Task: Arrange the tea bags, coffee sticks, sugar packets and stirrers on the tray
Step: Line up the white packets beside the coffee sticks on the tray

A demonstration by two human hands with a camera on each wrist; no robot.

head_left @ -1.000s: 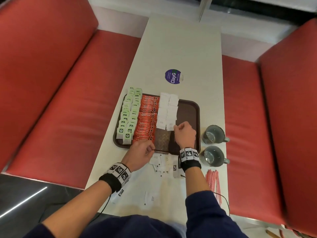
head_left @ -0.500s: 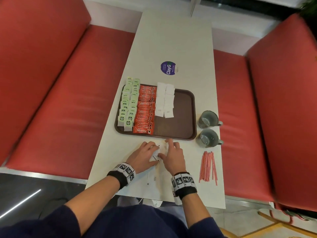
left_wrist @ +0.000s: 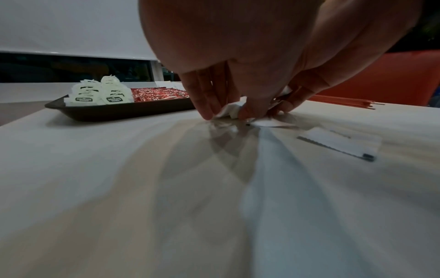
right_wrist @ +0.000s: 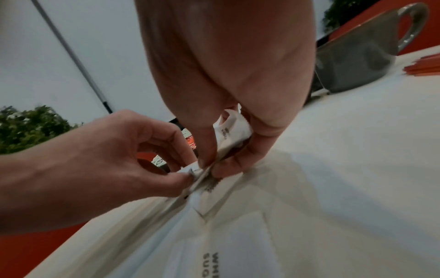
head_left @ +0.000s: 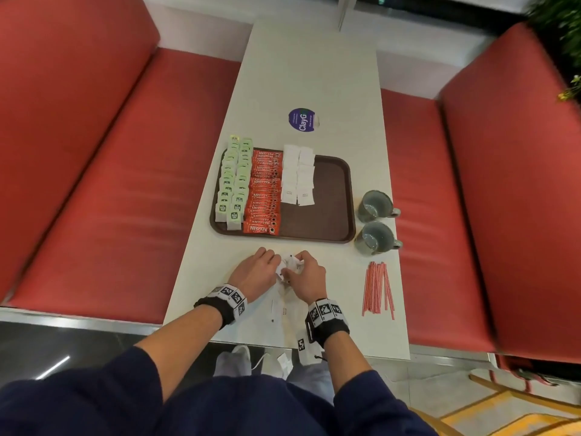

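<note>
L hand [head_left: 258, 269]: pinching sugar packets [head_left: 290, 266] on surface [head_left: 314, 73]
R hand [head_left: 306, 276]: pinching same packets
Tray [head_left: 333, 202]: nearby, w/ sorted rows

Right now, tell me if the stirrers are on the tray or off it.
Off. The stirrers lie bundled on the table, nearer than the two mugs, outside the tray.

Two grey mugs [head_left: 375, 205] are set on the white table [head_left: 314, 67] just beside the right rim of the tray, one nearer [head_left: 375, 239] than the other, handles turned to the right – the near one is also seen in the right wrist view [right_wrist: 371, 54]. A round purple sticker [head_left: 301, 119] is stuck to the tabletop beyond the tray. Red benches [head_left: 110, 152] are placed on both sides, and green foliage [head_left: 562, 36] is seen at the upper right
</note>
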